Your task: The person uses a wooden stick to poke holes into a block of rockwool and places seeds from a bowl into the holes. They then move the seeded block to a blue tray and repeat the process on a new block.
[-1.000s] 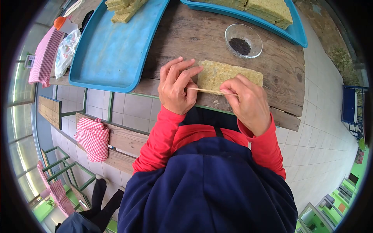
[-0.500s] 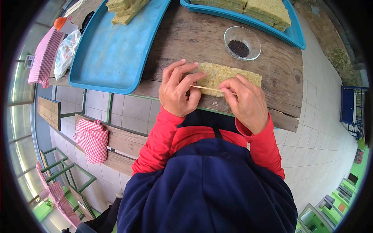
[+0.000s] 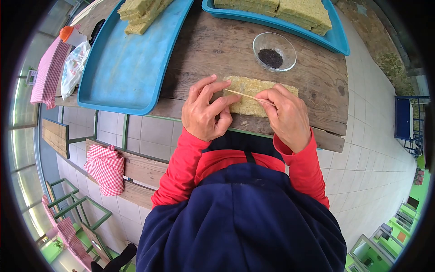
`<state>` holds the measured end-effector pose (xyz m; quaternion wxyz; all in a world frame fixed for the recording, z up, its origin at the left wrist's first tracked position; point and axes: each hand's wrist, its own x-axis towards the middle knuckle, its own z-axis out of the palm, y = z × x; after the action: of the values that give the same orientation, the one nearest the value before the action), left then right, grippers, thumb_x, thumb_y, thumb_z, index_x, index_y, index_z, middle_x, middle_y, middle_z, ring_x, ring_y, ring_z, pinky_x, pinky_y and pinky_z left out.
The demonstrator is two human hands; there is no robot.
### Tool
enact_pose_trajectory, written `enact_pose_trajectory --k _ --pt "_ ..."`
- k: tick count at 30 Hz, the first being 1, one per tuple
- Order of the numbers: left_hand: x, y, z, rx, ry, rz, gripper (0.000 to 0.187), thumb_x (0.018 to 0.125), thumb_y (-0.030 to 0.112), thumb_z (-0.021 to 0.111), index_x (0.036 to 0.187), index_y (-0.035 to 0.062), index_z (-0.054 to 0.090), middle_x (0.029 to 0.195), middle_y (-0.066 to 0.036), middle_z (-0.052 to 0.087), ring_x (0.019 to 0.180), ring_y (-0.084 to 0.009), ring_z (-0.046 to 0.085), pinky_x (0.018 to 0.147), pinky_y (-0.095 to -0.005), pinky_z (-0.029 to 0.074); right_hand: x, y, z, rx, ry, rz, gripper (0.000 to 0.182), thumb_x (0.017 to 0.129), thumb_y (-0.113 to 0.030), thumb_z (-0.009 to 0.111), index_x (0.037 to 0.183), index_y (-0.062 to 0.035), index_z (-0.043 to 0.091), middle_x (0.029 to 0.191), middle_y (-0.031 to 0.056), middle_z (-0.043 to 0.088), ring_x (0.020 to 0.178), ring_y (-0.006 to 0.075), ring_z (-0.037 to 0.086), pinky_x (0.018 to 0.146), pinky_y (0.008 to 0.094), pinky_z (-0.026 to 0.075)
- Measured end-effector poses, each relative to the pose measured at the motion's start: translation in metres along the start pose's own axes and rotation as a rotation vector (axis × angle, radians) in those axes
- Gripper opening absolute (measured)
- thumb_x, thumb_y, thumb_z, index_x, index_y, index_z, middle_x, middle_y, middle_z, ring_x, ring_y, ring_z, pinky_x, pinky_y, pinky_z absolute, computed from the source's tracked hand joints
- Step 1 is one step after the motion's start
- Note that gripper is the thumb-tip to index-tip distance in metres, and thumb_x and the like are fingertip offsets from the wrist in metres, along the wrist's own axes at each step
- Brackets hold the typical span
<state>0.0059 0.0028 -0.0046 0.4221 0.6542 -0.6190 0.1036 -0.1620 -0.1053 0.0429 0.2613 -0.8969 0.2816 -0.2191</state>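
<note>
Bare wood under both hands, at the near edge of a plank table (image 3: 217, 50). Right hand (image 3: 287, 117) closed in a pinch on a thin wooden stick (image 3: 247, 96), fingertips at its right end, stick slanting up and left across a yellowish fibrous slab (image 3: 258, 97). Left hand (image 3: 205, 109) loosely curled, fingers spread, fingertips on the slab's left end and close beside the stick's free tip; whether actually touching the stick, cannot tell. Slab lying flat on the table between the two hands, lengthwise, its right end clear of the right hand.

Beyond the slab, a small glass bowl (image 3: 274, 51) with dark seeds heaped at its middle, well apart from the stick. Further out, two blue trays: left tray (image 3: 122, 77) mostly bare, a few slabs stacked at its far corner; far tray (image 3: 335, 38) carrying more slabs side by side.

Judged from how things lie: early in the work on this slab. Stick over the surface, seeds in the bowl, none visibly on the slab, though too fine to tell for sure. Stacked slabs on both trays apparently waiting, or already done; cannot tell which. Off to the left, a checked cloth (image 3: 47, 72) and a plastic bag (image 3: 74, 65).
</note>
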Motion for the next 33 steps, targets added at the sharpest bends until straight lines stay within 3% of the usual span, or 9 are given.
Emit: enact_pose_trajectory --k 13,15,25,27,33 --pt "0.000 0.000 -0.001 0.021 0.021 0.029 0.029 0.060 0.008 0.060 0.083 0.0193 0.074 0.104 -0.002 0.066 0.107 -0.0300 0.057 0.087 -0.0366 0.050 0.000 0.004 -0.001 -0.024 0.049 0.038 0.009 0.082 -0.007 0.064 0.090 -0.0079 0.067 0.081 0.0074 0.059 0.070 0.0295 0.063 0.060 0.0390 0.049" --pt "-0.002 0.000 -0.001 -0.011 -0.003 0.017 0.029 0.061 0.008 0.059 0.084 0.0174 0.075 0.102 -0.005 0.067 0.109 -0.0317 0.056 0.093 -0.0389 0.045 0.000 0.003 0.001 -0.025 0.084 0.003 0.008 0.082 -0.009 0.065 0.090 -0.0086 0.067 0.081 0.0072 0.058 0.070 0.0301 0.062 0.060 0.0395 0.049" --pt "-0.001 0.001 -0.001 -0.008 -0.028 0.019 0.030 0.060 0.008 0.059 0.083 0.0182 0.075 0.104 -0.005 0.067 0.110 -0.0321 0.056 0.094 -0.0392 0.045 -0.005 -0.001 -0.006 -0.023 0.033 -0.024 0.007 0.083 -0.009 0.065 0.089 -0.0100 0.067 0.082 0.0072 0.057 0.071 0.0308 0.062 0.060 0.0394 0.049" --pt "0.000 0.000 -0.002 0.024 -0.008 0.044 0.028 0.057 0.009 0.061 0.080 0.0194 0.075 0.105 -0.001 0.066 0.108 -0.0300 0.057 0.088 -0.0370 0.049 -0.006 -0.001 -0.011 0.022 0.126 -0.001 0.006 0.083 -0.008 0.065 0.088 -0.0093 0.066 0.081 0.0074 0.058 0.069 0.0305 0.061 0.060 0.0390 0.048" --pt "0.000 0.000 -0.001 0.023 0.005 0.039 0.029 0.058 0.009 0.062 0.081 0.0204 0.075 0.105 -0.001 0.066 0.107 -0.0303 0.057 0.087 -0.0372 0.050 -0.018 0.003 -0.020 -0.006 0.107 0.041 0.006 0.081 -0.008 0.066 0.087 -0.0080 0.066 0.079 0.0068 0.057 0.068 0.0284 0.061 0.058 0.0373 0.048"
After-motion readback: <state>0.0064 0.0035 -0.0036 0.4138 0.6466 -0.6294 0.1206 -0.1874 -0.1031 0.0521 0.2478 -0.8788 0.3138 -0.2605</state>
